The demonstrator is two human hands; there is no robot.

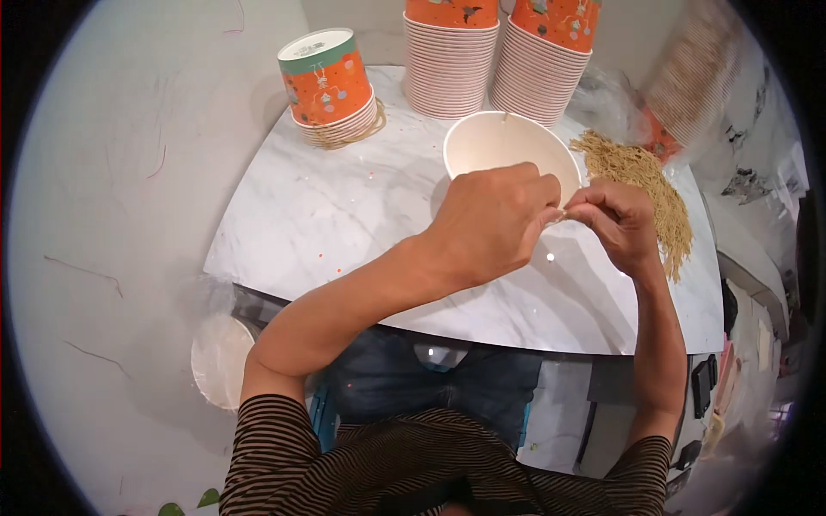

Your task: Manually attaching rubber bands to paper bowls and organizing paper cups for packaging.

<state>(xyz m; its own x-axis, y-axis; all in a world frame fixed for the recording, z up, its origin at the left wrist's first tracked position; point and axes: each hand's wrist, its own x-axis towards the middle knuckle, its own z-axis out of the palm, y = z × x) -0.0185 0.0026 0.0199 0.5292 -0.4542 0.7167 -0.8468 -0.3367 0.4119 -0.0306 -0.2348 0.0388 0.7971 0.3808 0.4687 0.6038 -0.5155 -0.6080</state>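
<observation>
A paper bucket [486, 142], white inside, lies tilted on the table with its mouth toward me. My left hand [495, 219] reaches across the front of the bucket and hides part of it. Close to the bucket's right rim, my right hand [618, 222] meets the left one, thumb and fingertips pinched. A short bit of tan cord [564, 215] shows between the two pinches; the rest of it is hidden. Another small piece of tan cord [506, 119] sticks out at the bucket's far rim. Right of my right hand spreads a pile of tan cords [641, 176].
Two tall stacks of upside-down paper buckets [450, 69] [539, 82] stand at the back of the marbled table [361, 224]. A shorter orange stack [325, 82] with cord loops sits back left. More nested buckets in plastic wrap [693, 82] lean far right. A white round container [221, 361] is below left.
</observation>
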